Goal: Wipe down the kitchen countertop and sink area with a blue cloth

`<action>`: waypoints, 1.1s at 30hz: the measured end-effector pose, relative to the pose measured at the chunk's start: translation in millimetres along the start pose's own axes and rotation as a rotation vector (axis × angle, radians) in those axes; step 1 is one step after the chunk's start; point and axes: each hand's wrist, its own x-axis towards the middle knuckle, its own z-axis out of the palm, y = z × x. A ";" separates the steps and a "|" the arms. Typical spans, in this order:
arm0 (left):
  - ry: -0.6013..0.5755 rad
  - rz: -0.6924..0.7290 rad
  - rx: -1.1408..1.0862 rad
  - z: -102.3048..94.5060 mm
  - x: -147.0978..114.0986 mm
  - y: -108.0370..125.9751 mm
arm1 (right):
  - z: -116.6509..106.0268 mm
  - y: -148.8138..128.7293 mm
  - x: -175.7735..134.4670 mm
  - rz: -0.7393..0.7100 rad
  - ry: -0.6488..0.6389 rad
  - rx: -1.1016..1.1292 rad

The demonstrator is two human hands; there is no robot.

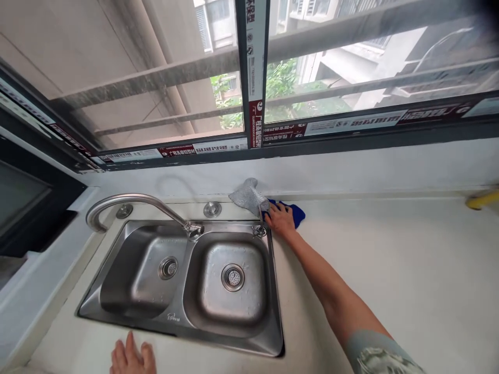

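My right hand reaches to the back of the counter, right of the sink, its fingers curled over a dark blue cloth. Part of the cloth is hidden under the hand. Just to the left, a silvery grey mesh cloth lies bunched near the wall, behind a small metal fitting at the sink's back right corner. At the near edge, my left hand rests on the pale counter in front of the sink, holding nothing, with its fingers apart. The frame's bottom edge cuts it off.
A double-bowl steel sink is set into the counter. Its curved faucet swings out to the left. Round metal fittings sit behind it. A yellow pipe juts in at right. Framed windows rise behind.
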 end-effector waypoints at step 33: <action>0.155 0.024 -0.109 9.3 -10.5 -7.1 | -48.1 -21.1 -308.7 -0.269 0.030 0.040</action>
